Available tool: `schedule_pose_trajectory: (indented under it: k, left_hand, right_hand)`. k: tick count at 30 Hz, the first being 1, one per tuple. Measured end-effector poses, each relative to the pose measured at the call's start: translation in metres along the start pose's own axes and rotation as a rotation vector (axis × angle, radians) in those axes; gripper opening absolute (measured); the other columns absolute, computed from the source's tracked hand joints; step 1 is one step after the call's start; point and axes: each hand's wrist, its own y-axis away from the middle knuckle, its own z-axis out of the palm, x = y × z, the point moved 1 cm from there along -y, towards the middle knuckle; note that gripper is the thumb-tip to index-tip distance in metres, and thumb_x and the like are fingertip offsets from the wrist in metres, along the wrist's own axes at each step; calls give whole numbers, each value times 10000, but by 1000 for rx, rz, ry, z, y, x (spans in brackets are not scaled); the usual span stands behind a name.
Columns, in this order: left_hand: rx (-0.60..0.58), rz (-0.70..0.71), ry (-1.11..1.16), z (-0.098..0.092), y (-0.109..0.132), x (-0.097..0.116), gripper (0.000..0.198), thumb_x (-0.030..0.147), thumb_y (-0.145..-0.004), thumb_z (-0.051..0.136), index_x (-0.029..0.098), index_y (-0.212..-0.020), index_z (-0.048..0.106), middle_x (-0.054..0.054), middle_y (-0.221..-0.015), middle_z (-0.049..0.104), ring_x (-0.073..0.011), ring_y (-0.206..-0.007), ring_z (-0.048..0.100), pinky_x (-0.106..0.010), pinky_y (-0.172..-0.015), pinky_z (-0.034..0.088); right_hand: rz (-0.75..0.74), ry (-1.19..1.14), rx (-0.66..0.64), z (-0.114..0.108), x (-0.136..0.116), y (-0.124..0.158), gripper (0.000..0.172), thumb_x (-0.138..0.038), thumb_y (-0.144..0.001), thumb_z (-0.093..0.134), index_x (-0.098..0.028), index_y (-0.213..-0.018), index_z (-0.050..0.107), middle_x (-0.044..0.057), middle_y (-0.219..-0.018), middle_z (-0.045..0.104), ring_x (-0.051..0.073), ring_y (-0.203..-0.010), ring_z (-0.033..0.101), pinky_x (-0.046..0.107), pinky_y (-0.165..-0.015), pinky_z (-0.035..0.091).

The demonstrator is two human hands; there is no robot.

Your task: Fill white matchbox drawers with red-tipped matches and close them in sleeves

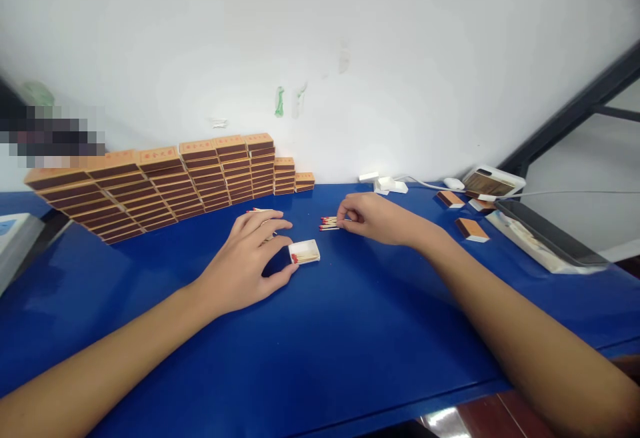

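A small white matchbox tray (311, 246) lies on the blue table, with a few red-headed matches (306, 257) along its near side. My left hand (245, 258) steadies the tray at its left end, thumb and index finger at its two corners. Under and behind the left fingers, more matches show in part. To the right, my right hand (367, 217) rests low over the table, thumb and index finger pinched at a small group of loose matches (329, 223). Their red heads point left, and their other ends are hidden by the fingers.
Stacked matchboxes (200, 181) form a stepped wall along the back left. At the right lie loose matchboxes (471, 230), a black tray-like object (545, 235), a white device (493, 181) and a cable (430, 185). White pieces (384, 183) sit by the wall.
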Motion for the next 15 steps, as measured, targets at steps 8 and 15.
schedule_pose_trajectory:
  k: [8, 15]
  left_hand:
    - [8, -8, 7, 0, 0, 1, 204, 341, -1005, 698, 187, -1135, 730, -136, -1354, 721, -369, -1424, 571, -629, -1202, 421]
    - [8, -13, 20, 0, -1, 0, 211, 338, -997, 707, 191, -1147, 734, -131, -1359, 719, -368, -1427, 569, -632, -1211, 421]
  right_hand:
    - [-105, -16, 45, 5, -8, 1, 113, -165, -971, 597, -195, -896, 676, 68, -935, 709, 186, -768, 604, 321, -735, 416]
    - [-73, 49, 67, 3, -3, 2, 134, -137, -976, 576, -178, -932, 696, 67, -929, 696, 176, -757, 585, 306, -716, 403]
